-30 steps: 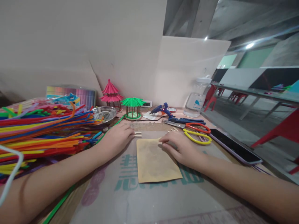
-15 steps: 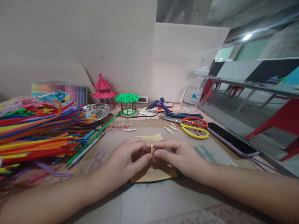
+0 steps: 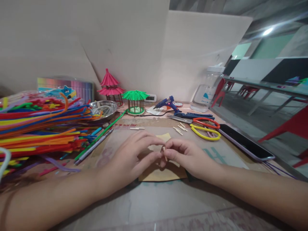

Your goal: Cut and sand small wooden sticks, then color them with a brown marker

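Both hands meet over the middle of the table (image 3: 168, 205), nearer its front edge than its back. A short wooden stick (image 3: 164, 154) is nipped between them, just above a tan sheet (image 3: 163, 174) lying flat on the surface. The left hand (image 3: 131, 158) closes thumb and forefinger tightly on one side of it, and the right hand (image 3: 186, 156) does the same on the other, so only a sliver of wood shows between the fingertips. It looks featherlight, stiff and dry. It isn't slippery, but it is thin enough to snap if bent and small enough to flick away under a loose grip, so I'd say a gentle pinch at the two ends suits it best, leaving the middle free. As far as I can tell, its long axis runs nearly upright, leaning a little, with the upper end tipped toward the table's back edge. Most of its length is hidden. More sticks (image 3: 179, 129) like it lie scattered farther back, beside the scissors (image 3: 205, 132), and a heap of pipe cleaners (image 3: 40, 134) fills the left side.
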`<state>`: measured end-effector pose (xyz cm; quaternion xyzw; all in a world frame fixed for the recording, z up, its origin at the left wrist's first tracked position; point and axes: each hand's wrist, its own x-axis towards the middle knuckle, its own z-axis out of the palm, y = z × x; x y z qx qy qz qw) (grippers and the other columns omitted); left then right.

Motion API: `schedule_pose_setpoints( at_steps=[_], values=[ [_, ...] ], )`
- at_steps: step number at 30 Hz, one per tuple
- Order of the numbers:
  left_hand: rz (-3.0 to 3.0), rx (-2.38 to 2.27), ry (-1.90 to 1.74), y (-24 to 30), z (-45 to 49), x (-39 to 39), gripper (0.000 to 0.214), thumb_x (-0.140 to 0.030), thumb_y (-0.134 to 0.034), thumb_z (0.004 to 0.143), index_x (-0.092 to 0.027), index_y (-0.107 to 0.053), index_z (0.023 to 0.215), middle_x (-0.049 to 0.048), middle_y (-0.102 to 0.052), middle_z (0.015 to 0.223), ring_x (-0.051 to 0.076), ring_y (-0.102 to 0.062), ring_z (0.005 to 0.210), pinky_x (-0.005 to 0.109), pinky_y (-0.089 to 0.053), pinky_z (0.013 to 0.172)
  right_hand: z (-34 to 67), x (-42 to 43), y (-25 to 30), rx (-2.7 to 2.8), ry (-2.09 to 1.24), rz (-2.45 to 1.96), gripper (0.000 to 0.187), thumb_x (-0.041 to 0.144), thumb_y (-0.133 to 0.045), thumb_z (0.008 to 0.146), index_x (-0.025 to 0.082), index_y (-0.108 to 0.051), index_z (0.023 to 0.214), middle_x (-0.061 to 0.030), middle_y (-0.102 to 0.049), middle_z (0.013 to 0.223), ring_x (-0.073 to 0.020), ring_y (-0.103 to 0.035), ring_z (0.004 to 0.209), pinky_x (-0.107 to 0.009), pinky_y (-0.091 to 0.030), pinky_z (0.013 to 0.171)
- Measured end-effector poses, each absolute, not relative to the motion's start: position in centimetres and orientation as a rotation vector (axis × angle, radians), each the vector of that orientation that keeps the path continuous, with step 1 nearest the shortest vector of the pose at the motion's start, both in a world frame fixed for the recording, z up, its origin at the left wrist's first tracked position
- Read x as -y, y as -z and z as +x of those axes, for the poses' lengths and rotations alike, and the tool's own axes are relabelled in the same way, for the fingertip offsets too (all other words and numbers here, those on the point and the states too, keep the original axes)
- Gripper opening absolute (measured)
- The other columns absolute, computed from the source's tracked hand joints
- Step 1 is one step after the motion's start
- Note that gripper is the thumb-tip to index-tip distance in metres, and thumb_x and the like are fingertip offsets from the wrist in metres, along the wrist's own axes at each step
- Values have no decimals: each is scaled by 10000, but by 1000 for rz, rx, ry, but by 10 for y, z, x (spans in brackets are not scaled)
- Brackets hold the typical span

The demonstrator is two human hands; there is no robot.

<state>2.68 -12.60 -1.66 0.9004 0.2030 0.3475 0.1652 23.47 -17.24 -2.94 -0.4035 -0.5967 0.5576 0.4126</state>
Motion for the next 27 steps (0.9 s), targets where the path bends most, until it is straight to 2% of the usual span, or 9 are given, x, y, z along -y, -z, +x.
schedule_pose_setpoints(
  at_steps=[4, 8, 14, 17, 23, 27],
  values=[
    [2614, -493, -1032, 17, 26, 124, 67, -211, -623, 971, -230, -685, 988, -5, -678, 963, 134, -626, 929, 237, -481, 825, 234, 173, 30, 1530, -1374, -1065, 271, 454, -714, 854, 196, -634, 877, 13, -665, 690, -139, -659, 669, -302, -551, 732],
    [2650, -531, -1027, 17, 25, 121, 66, -236, -658, 954, -215, -679, 896, -9, -678, 896, 139, -619, 875, 252, -464, 796, 233, 173, 31, 1577, -1206, -1063, 192, 334, -703, 861, 207, -625, 981, 23, -650, 730, -137, -666, 705, -279, -554, 711],
    [2603, -584, -982, 19, 25, 115, 147, -235, -594, 972, -211, -655, 841, -16, -673, 834, 142, -619, 825, 258, -463, 759, 235, 177, 26, 1737, -981, -1073, 104, 277, -645, 898, 222, -716, 951, -36, -753, 967, -166, -703, 890, -304, -569, 828],
    [2600, -583, -947, 20, 26, 116, 159, -230, -557, 976, -211, -644, 845, -14, -662, 827, 147, -614, 825, 265, -458, 761, 236, 177, 26, 1767, -981, -1057, 148, 299, -633, 917, 240, -759, 969, -29, -777, 976, -177, -717, 899, -318, -573, 844],
    [2624, -627, -776, 21, 27, 118, 236, -270, -491, 997, -198, -610, 806, 9, -635, 834, 171, -594, 822, 301, -451, 772, 240, 171, 30, 1678, -1070, -1094, 210, 356, -595, 944, 210, -744, 923, -30, -764, 871, -162, -729, 781, -287, -588, 736],
    [2660, -708, -783, 22, 26, 115, 204, -254, -447, 1002, -197, -610, 891, 29, -647, 901, 191, -594, 870, 322, -451, 788, 245, 163, 31, 1597, -1027, -1121, 255, 416, -620, 934, 182, -715, 899, -46, -742, 839, -161, -712, 781, -296, -585, 751]
  ],
)
